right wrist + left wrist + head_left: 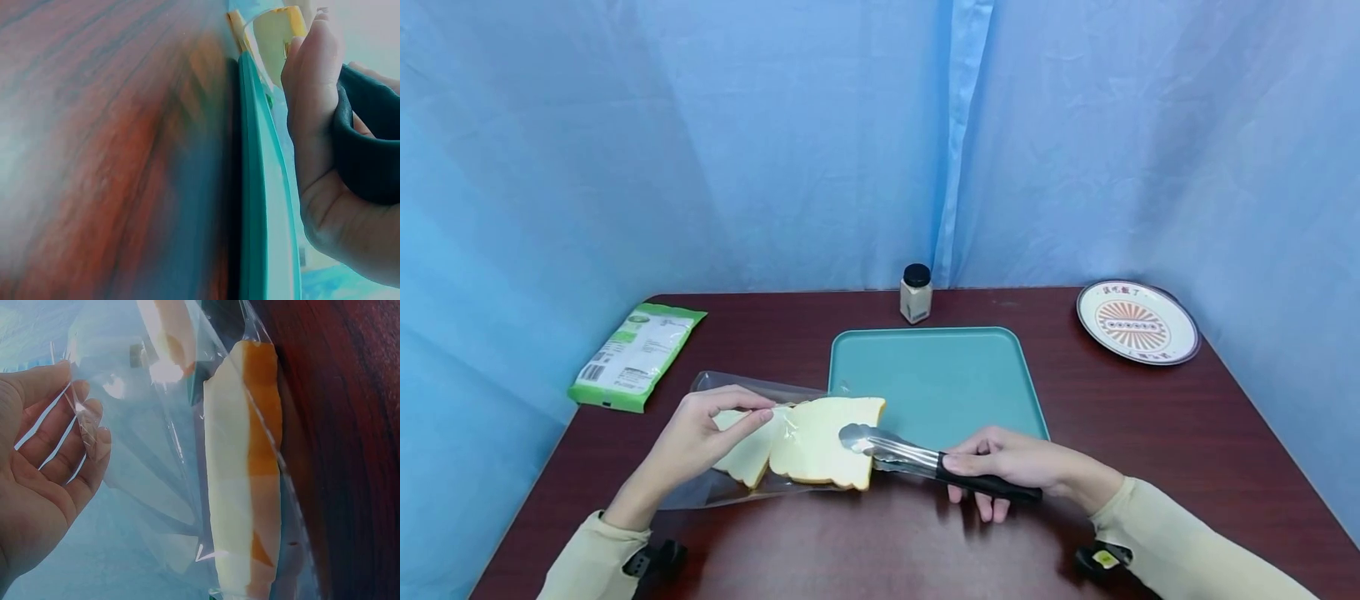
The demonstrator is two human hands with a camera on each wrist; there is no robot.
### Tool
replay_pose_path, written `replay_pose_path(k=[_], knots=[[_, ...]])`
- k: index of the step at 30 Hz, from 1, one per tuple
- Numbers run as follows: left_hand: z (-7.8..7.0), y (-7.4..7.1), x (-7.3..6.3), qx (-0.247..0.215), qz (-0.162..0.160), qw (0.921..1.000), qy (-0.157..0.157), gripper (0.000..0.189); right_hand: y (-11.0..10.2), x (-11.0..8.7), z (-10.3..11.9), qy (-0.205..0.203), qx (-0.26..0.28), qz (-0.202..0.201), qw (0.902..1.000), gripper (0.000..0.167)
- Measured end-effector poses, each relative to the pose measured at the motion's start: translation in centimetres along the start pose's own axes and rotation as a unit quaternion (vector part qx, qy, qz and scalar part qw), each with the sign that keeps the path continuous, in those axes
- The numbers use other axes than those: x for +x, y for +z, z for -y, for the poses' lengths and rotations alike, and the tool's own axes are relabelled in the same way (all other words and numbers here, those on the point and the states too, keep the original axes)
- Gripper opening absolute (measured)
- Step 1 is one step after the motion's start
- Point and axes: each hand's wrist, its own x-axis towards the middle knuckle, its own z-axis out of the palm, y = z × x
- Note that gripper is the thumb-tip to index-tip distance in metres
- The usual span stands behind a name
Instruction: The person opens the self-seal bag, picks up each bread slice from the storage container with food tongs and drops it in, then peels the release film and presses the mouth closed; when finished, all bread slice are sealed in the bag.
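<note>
Bread slices [823,437] — two can be counted in the head view, pale and soft-looking with a thin wavy crust — are seen above the near left part of the table, the left one in a clear plastic bag [692,493] and the right one reaching past it over the corner of a flat green tray [928,375]. The bag's edge is pinched between the thumb and fingertips of the left hand [700,429]. One pair of tongs [917,456], shiny metal with a black handle, is held by the right hand [1011,467], its thumb laid along the handle; one rounded metal tip is laid over the right slice. One small jar [916,296] with a black lid, one round patterned plate [1138,325] and one green-and-white packet [636,358] are set on the dark, wood-grained table [1150,433].

In the left wrist view, glossy, creased film is nipped by the thumb and bent fingers, with gaps showing between the fingers; a slice's brown crust is seen through it.

In the right wrist view, the smooth dark handle is enclosed by the hand — its fingertips are partly hidden — beside the tray's raised edge.
</note>
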Motion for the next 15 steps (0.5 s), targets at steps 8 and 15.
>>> replay_pose_path(k=[8, 15], knots=[[0.0, 0.1, 0.0, -0.013, 0.005, 0.9999, 0.01, 0.015, 0.8, 1.2, 0.4, -0.007, 0.015, 0.011, 0.9998, 0.042], [0.1, 0.2, 0.1, -0.01, 0.001, 0.9998, 0.015, 0.015, 1.1, 2.2, 0.9, -0.01, 0.024, 0.011, 0.9996, 0.041]])
